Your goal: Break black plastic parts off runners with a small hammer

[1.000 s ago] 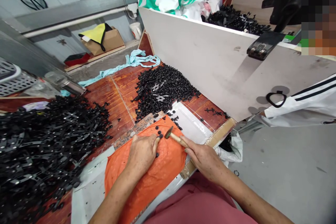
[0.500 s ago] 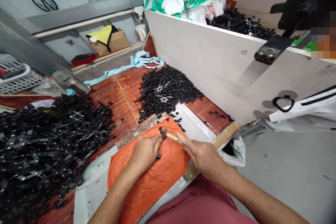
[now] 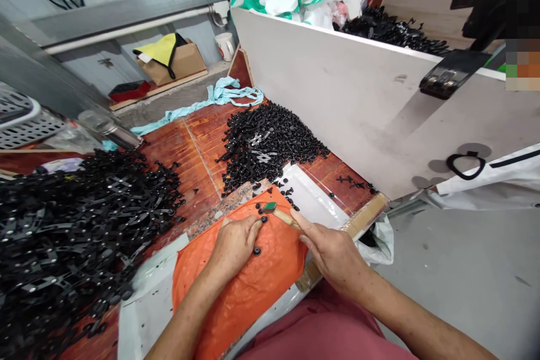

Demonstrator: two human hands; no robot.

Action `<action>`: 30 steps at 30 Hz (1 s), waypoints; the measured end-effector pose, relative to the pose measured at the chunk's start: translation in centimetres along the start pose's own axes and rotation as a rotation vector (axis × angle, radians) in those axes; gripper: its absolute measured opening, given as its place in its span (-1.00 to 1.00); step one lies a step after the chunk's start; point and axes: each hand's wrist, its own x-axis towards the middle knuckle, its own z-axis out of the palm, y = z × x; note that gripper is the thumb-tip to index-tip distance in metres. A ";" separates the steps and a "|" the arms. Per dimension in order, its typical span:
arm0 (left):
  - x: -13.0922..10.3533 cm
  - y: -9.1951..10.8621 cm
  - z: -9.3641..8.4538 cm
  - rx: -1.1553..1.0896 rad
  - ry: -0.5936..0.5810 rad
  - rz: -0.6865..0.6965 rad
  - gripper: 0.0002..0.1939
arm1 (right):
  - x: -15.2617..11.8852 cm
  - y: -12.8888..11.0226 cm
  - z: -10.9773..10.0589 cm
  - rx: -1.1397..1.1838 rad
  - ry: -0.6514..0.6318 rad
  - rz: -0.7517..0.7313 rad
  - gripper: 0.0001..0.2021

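Note:
My right hand [image 3: 337, 250] grips the pale wooden handle of a small hammer [image 3: 287, 218]. Its green-sided head is just above and right of a small round black part [image 3: 264, 219]. The thumb and finger of my left hand [image 3: 236, 241] are pinched at that part; the fingertips are partly hidden. Under both hands lies an orange plastic sheet or bag [image 3: 248, 292]. Another round black piece [image 3: 257, 250] rests on it by my left wrist, and a few more lie near its far edge.
At left spreads a large heap of black jointed parts [image 3: 63, 236]. Beyond the orange sheet is a pile of small black pieces [image 3: 278, 135]. A pale upright board [image 3: 337, 84] borders the wooden table [image 3: 189, 152] on the right, and a white tray [image 3: 316, 197] sits in front of it.
The hammer head has lifted slightly off the black part and tilted, so its green side shows. My left hand stays almost in place; the whole view has shifted a little.

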 end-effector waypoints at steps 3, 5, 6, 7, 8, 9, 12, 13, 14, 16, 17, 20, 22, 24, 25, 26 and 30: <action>0.0 -0.6 -0.2 -0.143 0.003 0.008 -0.58 | -0.2 0.7 0.3 0.126 -0.010 0.112 -0.44; 0.0 -1.0 -0.4 -0.201 0.024 -0.010 -0.58 | -0.2 1.2 0.5 0.188 0.001 0.169 -0.45; 0.1 -1.1 -0.5 -0.210 0.038 -0.027 -0.58 | -0.3 1.3 0.6 0.198 0.005 0.186 -0.45; 0.2 -1.2 -0.6 -0.206 0.051 -0.045 -0.58 | -0.3 1.4 0.6 0.196 0.002 0.197 -0.45; 0.3 -1.2 -0.6 -0.195 0.063 -0.061 -0.58 | -0.2 1.5 0.6 0.187 -0.004 0.204 -0.45; 0.4 -1.2 -0.6 -0.180 0.070 -0.071 -0.58 | -0.2 1.5 0.7 0.174 -0.009 0.207 -0.46; 0.8 -1.0 -0.6 -0.118 0.060 -0.071 -0.58 | -0.1 1.4 0.8 0.145 -0.013 0.207 -0.44; 0.9 -1.0 -0.5 -0.085 0.052 -0.068 -0.57 | 0.0 1.4 0.8 0.142 -0.011 0.207 -0.44; 0.9 -0.9 -0.5 -0.046 0.043 -0.066 -0.57 | 0.0 1.5 0.8 0.140 -0.010 0.207 -0.44; 1.0 -0.9 -0.3 0.034 0.032 -0.066 -0.57 | 0.0 1.5 0.8 0.141 -0.013 0.212 -0.44; 1.1 -0.9 -0.2 0.068 0.029 -0.065 -0.57 | 0.0 1.5 0.8 0.143 -0.017 0.215 -0.44; 1.2 -0.9 -0.2 0.139 0.021 -0.051 -0.57 | 0.0 1.4 0.7 0.146 -0.029 0.224 -0.44; 1.2 -0.8 -0.3 0.176 0.020 -0.041 -0.57 | 0.0 1.2 0.6 0.144 -0.029 0.225 -0.45; 1.2 -0.5 -0.6 0.216 0.022 -0.040 -0.55 | 0.0 1.1 0.6 0.135 -0.025 0.222 -0.45; 1.2 -0.3 -0.8 0.235 0.022 -0.039 -0.54 | 0.0 1.1 0.6 0.128 -0.025 0.219 -0.45; 1.2 -0.2 -0.9 0.253 0.019 -0.035 -0.53 | 0.0 1.1 0.6 0.119 -0.027 0.215 -0.45; 1.3 0.3 -1.5 0.302 -0.035 -0.042 -0.53 | 0.2 1.2 0.6 0.081 -0.054 0.202 -0.44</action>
